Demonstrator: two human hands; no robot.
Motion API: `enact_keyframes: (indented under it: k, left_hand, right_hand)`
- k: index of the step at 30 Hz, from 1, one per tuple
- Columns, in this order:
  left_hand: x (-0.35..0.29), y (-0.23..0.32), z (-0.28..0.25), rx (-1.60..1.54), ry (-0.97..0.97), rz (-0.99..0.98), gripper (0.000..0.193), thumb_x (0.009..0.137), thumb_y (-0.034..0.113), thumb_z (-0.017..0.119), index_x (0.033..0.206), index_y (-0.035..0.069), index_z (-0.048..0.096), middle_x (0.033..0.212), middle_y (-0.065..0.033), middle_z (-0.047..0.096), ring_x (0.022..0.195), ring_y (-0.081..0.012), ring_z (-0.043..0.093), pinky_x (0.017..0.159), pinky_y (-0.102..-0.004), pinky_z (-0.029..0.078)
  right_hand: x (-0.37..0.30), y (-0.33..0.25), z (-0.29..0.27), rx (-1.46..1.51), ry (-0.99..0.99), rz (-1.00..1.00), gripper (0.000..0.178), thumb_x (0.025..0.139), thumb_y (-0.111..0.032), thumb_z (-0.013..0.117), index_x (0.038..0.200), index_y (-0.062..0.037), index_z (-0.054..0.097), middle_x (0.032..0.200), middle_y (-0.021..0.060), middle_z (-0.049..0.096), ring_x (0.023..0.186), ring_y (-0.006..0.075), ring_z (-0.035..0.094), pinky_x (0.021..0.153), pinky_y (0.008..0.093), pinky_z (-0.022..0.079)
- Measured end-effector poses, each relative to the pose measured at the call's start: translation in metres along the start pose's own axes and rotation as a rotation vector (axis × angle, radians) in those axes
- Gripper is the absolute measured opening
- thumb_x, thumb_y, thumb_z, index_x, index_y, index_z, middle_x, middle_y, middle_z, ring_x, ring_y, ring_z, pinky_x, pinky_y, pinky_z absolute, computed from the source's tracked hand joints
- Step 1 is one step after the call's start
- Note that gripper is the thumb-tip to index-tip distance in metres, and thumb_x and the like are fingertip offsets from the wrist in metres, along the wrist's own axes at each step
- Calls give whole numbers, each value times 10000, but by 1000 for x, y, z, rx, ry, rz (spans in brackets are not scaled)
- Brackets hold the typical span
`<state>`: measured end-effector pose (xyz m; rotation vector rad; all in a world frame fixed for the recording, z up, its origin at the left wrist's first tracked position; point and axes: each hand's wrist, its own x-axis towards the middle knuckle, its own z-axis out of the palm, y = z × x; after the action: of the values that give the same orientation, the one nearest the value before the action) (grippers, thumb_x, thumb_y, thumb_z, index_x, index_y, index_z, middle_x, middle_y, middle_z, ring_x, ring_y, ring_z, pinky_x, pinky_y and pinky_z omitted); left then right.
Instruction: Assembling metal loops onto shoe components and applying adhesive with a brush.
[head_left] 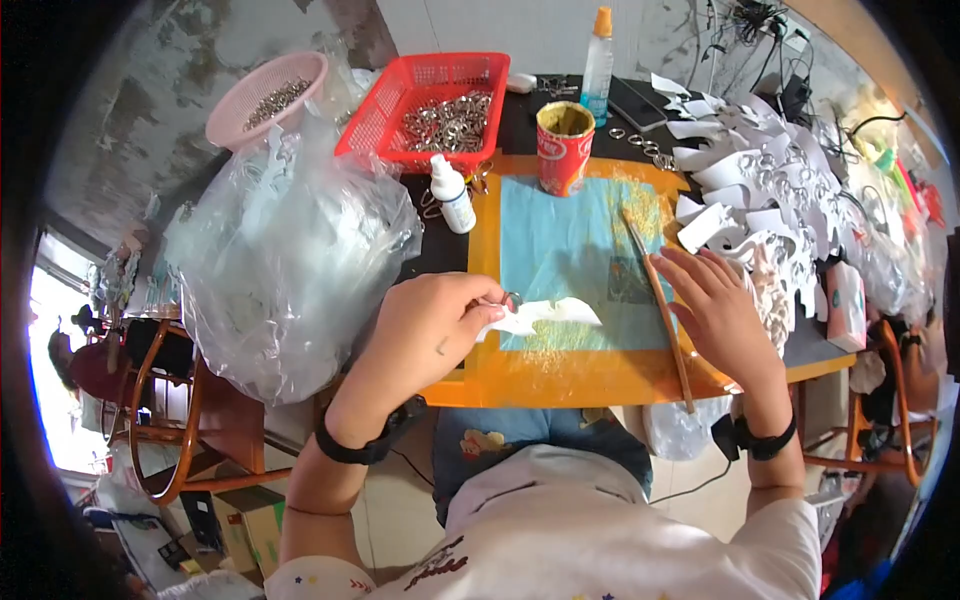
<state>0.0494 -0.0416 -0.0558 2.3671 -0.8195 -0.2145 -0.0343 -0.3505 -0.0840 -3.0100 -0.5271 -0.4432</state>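
Note:
My left hand [425, 325] is closed in a pinch on a white strip [555, 313] with ragged edges, held over the near left part of the blue sheet [550, 250]. A small metal ring [514, 299] shows at the fingertips, by the end of the strip. To the right, my right hand [728, 312] has its fingers spread, palm down, and holds nothing I can see. Its fingertips are close to a long thin brush [668, 330] with a brown handle, which lies across the sheet's right side and over the table's front edge. Whether they touch it, I cannot tell.
A red tin [565, 150] with yellowish residue stands behind the sheet. White strips with rings [765, 190] pile up at right. At left are a white bottle [453, 195], a big clear plastic bag [290, 270], a red basket [425, 75] and a pink basket [235, 110] of metal rings.

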Motion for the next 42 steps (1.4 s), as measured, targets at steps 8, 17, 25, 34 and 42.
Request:
enact_keyframes:
  k: [8,17,25,34,42]
  left_hand:
    - [14,30,-35,-701,-234,-132,194,879,125,676,986,-34,645,887,-13,657,823,-61,586,741,-224,473]
    - [31,33,-40,-869,28,38,194,858,166,679,881,-25,652,781,4,610,628,-34,521,546,-197,388]
    - [37,55,-82,-678,65,194,194,858,175,686,879,-6,618,738,1,576,659,-49,501,576,-218,392]
    - [51,53,-96,-520,95,374,181,869,161,669,848,-9,608,724,-30,538,658,-81,494,572,-236,389]
    - [74,51,-78,-657,210,373,190,868,164,670,842,-12,604,738,-27,531,648,-80,475,555,-225,370]
  right_hand:
    - [53,-27,-40,1029,144,-35,304,952,-257,544,1127,-12,591,974,124,633,878,215,599,782,324,459]
    - [107,-31,-62,942,138,94,224,934,-177,573,786,-12,605,620,51,551,540,130,487,511,284,385]
    - [111,-49,-95,1081,377,119,202,829,-94,623,665,20,589,594,71,581,523,140,509,510,281,390]
    - [114,-46,-94,1023,483,100,199,794,-117,639,628,-10,608,568,66,577,507,177,522,502,280,384]
    - [122,-35,-84,1101,509,205,216,812,-132,638,637,-7,621,579,62,601,508,151,538,507,272,390]
